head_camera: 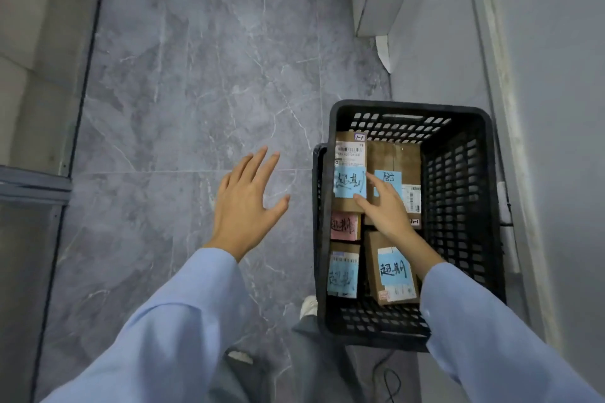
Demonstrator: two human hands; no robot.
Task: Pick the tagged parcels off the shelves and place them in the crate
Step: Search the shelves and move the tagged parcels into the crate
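Head view: left hand [244,203] over floor [196,75], fingers [257,162] spread wide, holding nothing. Right hand [384,206] inside crate [409,106], fingers [376,182] straight, gripping nothing, over right blue-tagged parcel [402,157]; left blue-tagged parcel [349,173] beside index fingertip; pink-tagged parcel [343,226] just behind thumb.

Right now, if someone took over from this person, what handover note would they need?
Left hand: open, empty, over the floor.
Right hand: open, fingers straight, inside the crate over the far parcels.
Done: five tagged parcels lie in the crate, four with blue tags, one with a pink tag.
Left: shelf stock is not in view, so remaining picks cannot be judged.
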